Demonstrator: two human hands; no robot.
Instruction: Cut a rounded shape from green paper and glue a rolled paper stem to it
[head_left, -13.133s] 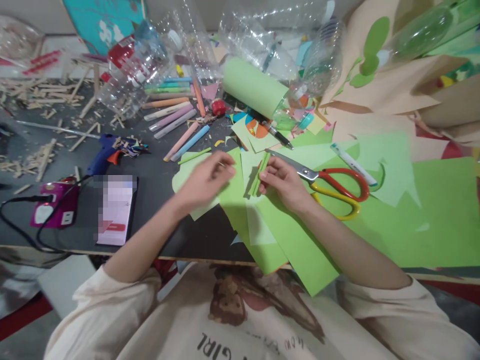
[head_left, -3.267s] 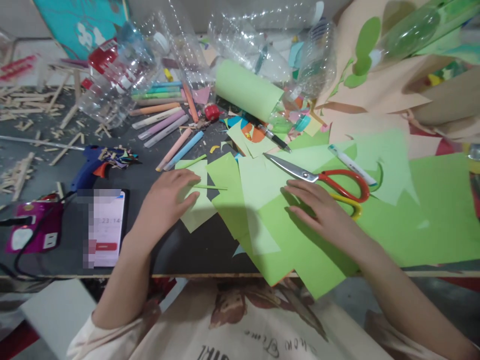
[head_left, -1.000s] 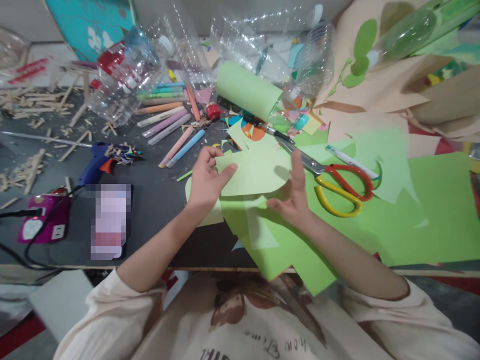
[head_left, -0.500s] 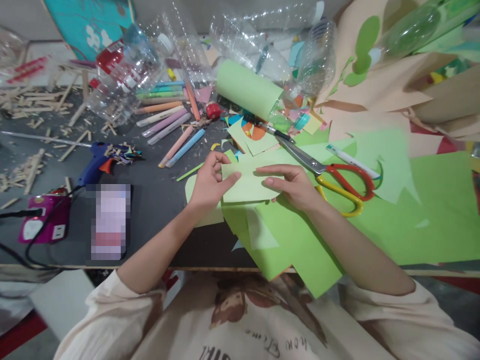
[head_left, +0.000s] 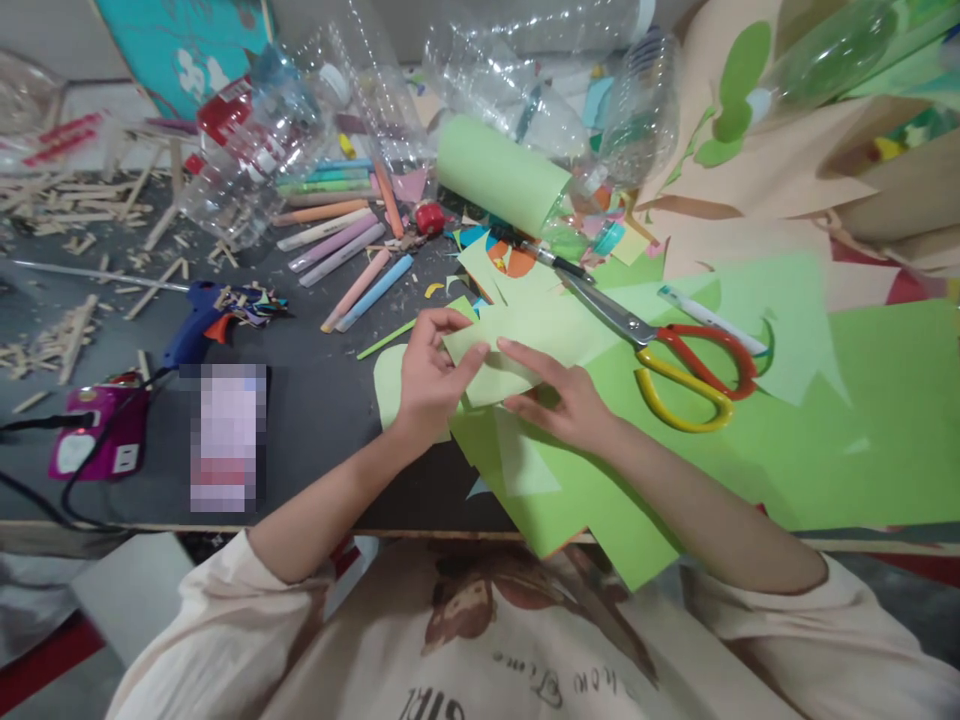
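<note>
A pale green paper piece (head_left: 499,372) is held up between both hands above the table's front part. My left hand (head_left: 436,375) grips its left side, thumb on the face and fingers curled behind. My right hand (head_left: 566,398) has its fingertips on the paper's right part, with the thumb and index finger at its upper and lower edges. Beneath lie bright green sheets (head_left: 630,500). Scissors (head_left: 675,365) with red and yellow handles rest right of my right hand. Another pale green piece (head_left: 390,385) lies left of my left hand.
At the left are a blue glue gun (head_left: 191,330), a magenta power box (head_left: 101,435), a phone (head_left: 227,435) and wood sticks (head_left: 75,335). Markers (head_left: 356,290), clear plastic bottles (head_left: 517,80) and a green paper-wrapped bottle (head_left: 502,175) lie farther back.
The paper has tilted, its right side turning. My right hand has shifted left and lower along it, its index fingertip now close to my left thumb. The view has moved slightly.
</note>
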